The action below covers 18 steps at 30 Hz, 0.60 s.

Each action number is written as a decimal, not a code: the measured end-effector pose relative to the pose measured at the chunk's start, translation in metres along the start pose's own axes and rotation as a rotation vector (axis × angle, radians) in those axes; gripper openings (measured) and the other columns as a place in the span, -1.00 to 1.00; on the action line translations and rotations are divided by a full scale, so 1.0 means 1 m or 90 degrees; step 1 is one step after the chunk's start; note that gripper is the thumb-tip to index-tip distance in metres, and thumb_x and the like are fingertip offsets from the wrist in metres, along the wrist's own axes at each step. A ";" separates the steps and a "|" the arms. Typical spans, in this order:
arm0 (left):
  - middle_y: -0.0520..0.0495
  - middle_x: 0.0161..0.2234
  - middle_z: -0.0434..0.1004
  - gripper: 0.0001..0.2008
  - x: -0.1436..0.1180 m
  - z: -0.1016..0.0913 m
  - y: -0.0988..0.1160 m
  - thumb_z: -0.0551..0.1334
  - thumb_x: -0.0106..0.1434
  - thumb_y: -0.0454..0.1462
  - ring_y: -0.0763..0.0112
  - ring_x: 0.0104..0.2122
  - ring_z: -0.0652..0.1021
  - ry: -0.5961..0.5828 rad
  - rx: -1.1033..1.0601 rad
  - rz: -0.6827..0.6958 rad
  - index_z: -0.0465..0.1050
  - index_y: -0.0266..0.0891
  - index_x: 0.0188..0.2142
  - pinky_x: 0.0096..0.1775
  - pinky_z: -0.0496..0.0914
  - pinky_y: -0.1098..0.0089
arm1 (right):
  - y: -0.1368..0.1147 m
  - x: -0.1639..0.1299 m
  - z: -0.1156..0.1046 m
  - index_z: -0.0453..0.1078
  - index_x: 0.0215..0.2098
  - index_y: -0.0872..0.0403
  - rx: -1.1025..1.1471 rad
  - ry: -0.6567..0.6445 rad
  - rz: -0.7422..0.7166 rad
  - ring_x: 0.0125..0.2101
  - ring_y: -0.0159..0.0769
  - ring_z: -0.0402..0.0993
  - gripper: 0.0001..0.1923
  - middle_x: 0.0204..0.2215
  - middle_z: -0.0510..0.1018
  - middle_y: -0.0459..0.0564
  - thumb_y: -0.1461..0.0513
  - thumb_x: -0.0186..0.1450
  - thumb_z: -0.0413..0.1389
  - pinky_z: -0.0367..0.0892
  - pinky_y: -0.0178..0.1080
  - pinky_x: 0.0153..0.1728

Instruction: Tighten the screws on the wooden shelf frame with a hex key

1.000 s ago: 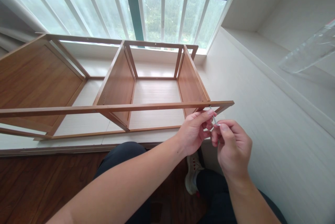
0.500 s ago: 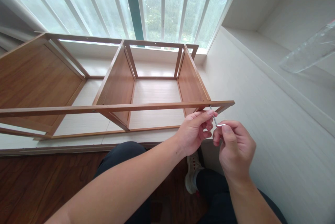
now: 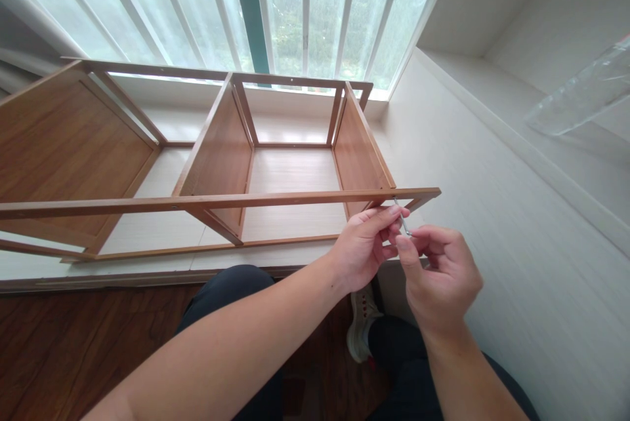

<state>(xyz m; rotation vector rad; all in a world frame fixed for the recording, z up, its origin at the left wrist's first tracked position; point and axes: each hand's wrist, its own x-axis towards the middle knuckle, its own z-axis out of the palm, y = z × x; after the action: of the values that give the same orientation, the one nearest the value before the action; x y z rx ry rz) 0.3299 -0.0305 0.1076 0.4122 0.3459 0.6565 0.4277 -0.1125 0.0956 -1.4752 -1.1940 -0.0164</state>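
Note:
A wooden shelf frame (image 3: 295, 200) lies on its side. A silvery hex key (image 3: 404, 225) meets the front rail near its right end, by the joint with the end shelf board (image 3: 361, 152). The thumb and fingers of my left hand (image 3: 367, 244) are closed round the key's long shaft just below the rail. Lower down and to the right, my right hand (image 3: 440, 277) pinches at the bent end of the key. That short arm is mostly hidden by the fingers. The screw under the tip does not show.
Behind the frame is a barred window (image 3: 285, 21). A pale wall panel (image 3: 492, 211) rises close on the right, with a clear plastic item (image 3: 581, 93) on the ledge above. My shoe (image 3: 361, 326) stands on the dark wooden floor (image 3: 98, 342), below the ledge's edge.
My right hand has turned at the bent end, its thumb shifting left and up. The key's short arm has swung from pointing right to mostly out of sight. My left hand stays put.

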 end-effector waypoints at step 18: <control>0.13 -0.50 0.39 -0.57 0.001 0.003 0.000 0.58 0.00 -0.08 0.59 -0.52 0.43 0.025 -0.040 -0.019 0.59 -0.30 -0.26 -0.46 0.23 0.49 | -0.008 0.007 0.004 0.51 -0.24 0.05 -0.072 0.043 -0.065 -0.51 -0.34 0.54 -0.81 -0.52 0.59 -0.14 0.15 0.27 0.37 0.44 -0.28 -0.45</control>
<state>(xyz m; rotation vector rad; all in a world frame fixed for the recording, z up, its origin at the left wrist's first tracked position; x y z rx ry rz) 0.3322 -0.0304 0.1102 0.3348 0.3676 0.6458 0.4235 -0.1064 0.1047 -1.4981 -1.2284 -0.2053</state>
